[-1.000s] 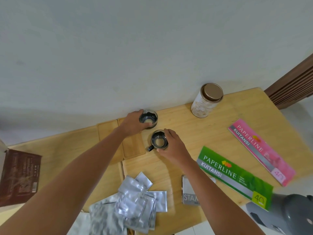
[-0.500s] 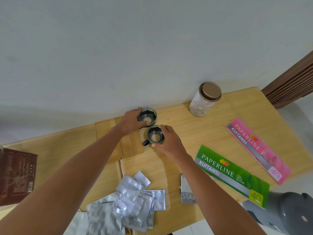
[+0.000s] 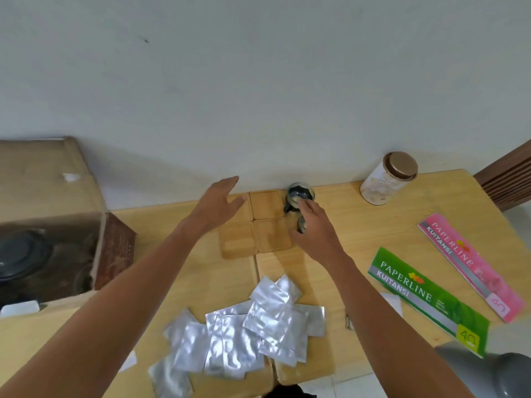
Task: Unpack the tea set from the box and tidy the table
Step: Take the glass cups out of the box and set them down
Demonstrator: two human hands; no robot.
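Observation:
A small dark glass tea cup point(image 3: 299, 193) stands by the wall at the table's back edge. A second cup point(image 3: 301, 224) sits just in front of it, mostly hidden under my right hand point(image 3: 314, 232), whose thumb and fingers close around it. My left hand point(image 3: 219, 203) hovers open above the table, to the left of the cups, fingers spread and holding nothing. Several square wooden coasters point(image 3: 265, 207) lie flat between my hands. An open cardboard box point(image 3: 51, 179) stands at the left with a dark round teapot point(image 3: 20, 254) inside.
A heap of silver foil packets point(image 3: 253, 320) lies near the front edge. A brown carton point(image 3: 115, 248) leans on the box. A round tin point(image 3: 388, 179) stands at the back right. Green point(image 3: 425, 297) and pink point(image 3: 471, 262) receipt books lie at the right, a grey object point(image 3: 488, 374) below.
My left hand let go of the far cup and moved left, opening. My right hand slid the second cup back toward the first. The view turned left, showing the cardboard box.

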